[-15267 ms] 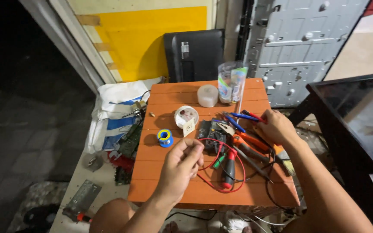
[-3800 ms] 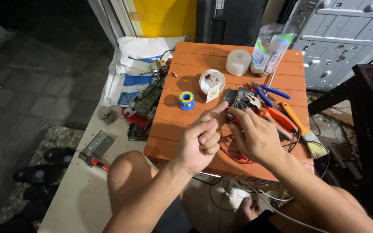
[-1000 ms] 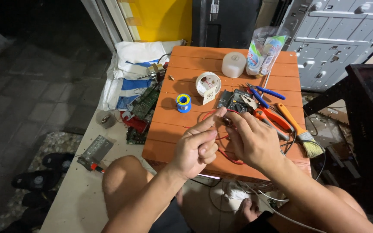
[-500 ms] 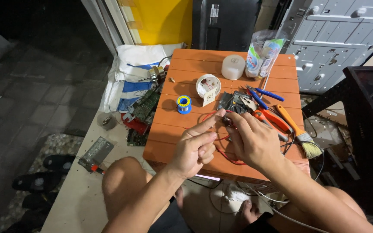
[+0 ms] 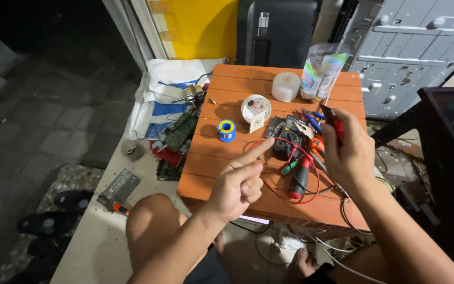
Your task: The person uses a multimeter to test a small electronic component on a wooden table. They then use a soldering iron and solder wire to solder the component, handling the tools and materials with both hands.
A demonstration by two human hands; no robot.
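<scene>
**Hands parted over the orange table**

Half a second ago both my hands were bunched together over the red wire; now they have drawn apart. My left hand [image 5: 236, 185] hangs above the near part of the table [image 5: 211, 173], forefinger stretched out toward the meter [image 5: 286, 138], the other fingers curled in; it holds nothing that I can see. My right hand [image 5: 347, 152] has lifted up and to the right, and is closed around a red-handled tool [image 5: 334, 123] whose dark tip sticks up past my knuckles. Whether that tip is a cutter or a pliers nose I cannot tell.

Between my hands lies the meter, dark and flat, with a red wire [image 5: 311, 173] looping from it across the boards. Just below my right hand lie a red probe [image 5: 299, 179] and a small green-handled piece [image 5: 290, 167], both touching the tangle of leads.

Beyond my left forefinger stands a small solder spool [image 5: 226, 130], blue with a yellow centre. Farther out sits a white tape roll [image 5: 256, 108], then a pale round tub [image 5: 285, 86] and a clear plastic bag [image 5: 321, 71] at the far edge. Blue-handled pliers [image 5: 312, 120] lie just under my right thumb.

Left of my left hand, off the table, green circuit boards [image 5: 179, 131] rest on a white sack [image 5: 158, 89].
</scene>
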